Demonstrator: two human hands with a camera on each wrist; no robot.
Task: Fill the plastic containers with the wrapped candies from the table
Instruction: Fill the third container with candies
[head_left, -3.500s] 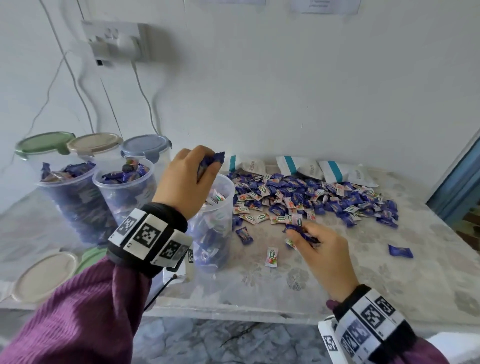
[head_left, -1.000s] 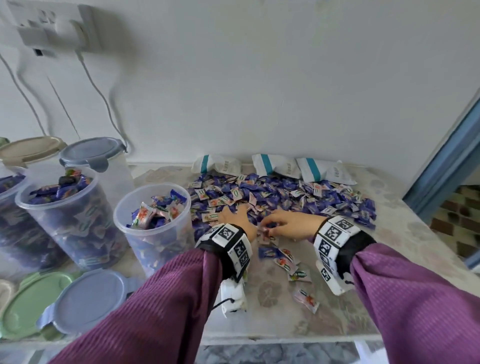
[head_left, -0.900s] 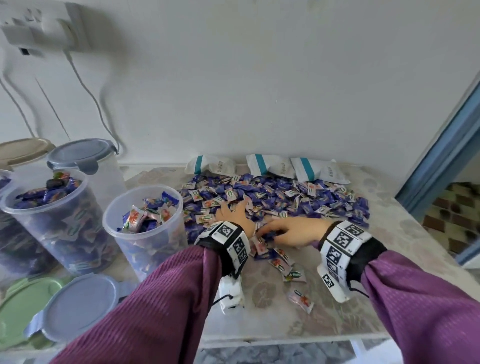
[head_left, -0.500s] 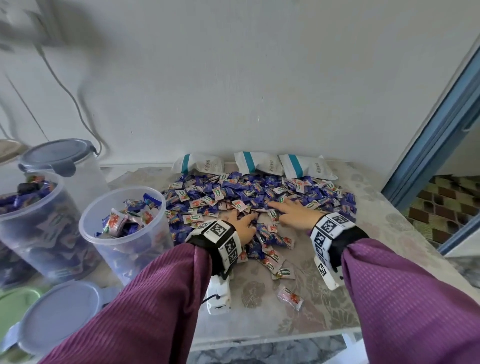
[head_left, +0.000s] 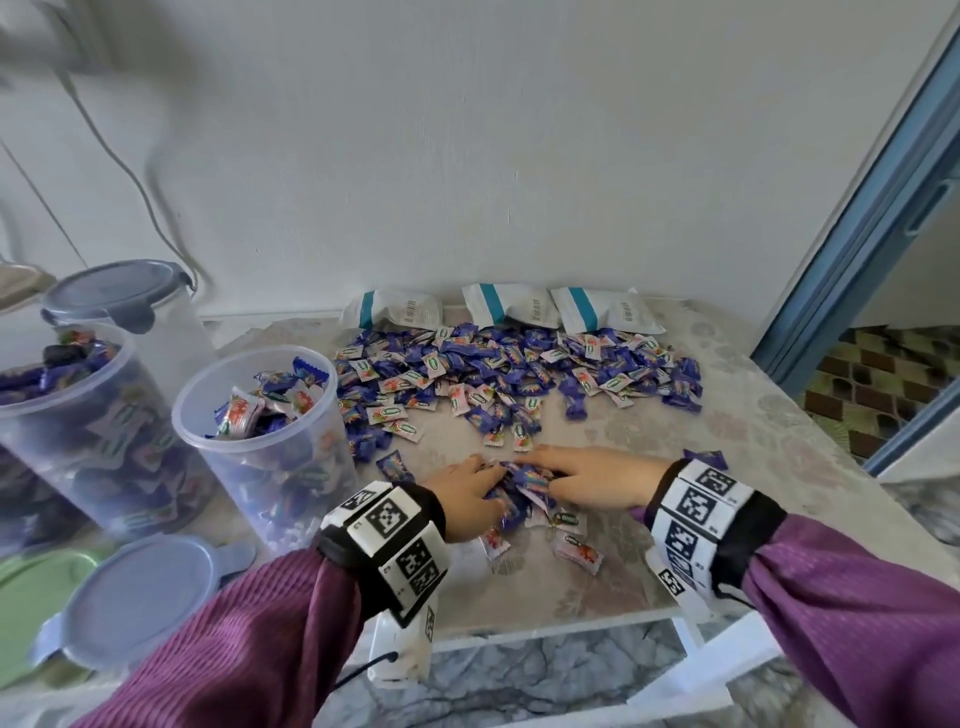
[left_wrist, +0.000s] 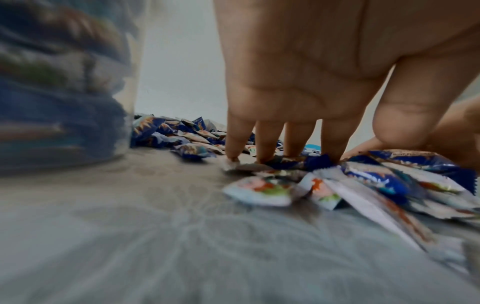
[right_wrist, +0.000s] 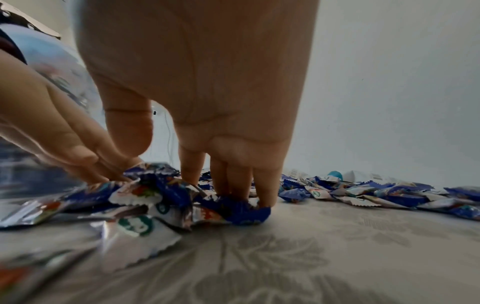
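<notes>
On the floral-patterned table (head_left: 727, 467), my left hand (head_left: 465, 501) and right hand (head_left: 597, 480) rest with straight fingers on a small heap of blue and white wrapped candies (head_left: 524, 493). Neither hand grips any. The open clear plastic container (head_left: 260, 447), nearly full, stands just left.

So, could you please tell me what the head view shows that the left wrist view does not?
Only the head view shows the lids, the three white packets, both wristbands and the open tub's rim. Only the left wrist view shows the left hand's fingertips touching wrappers on the table. Both show the left hand, the right hand, the candies and the tub's wall.
</notes>
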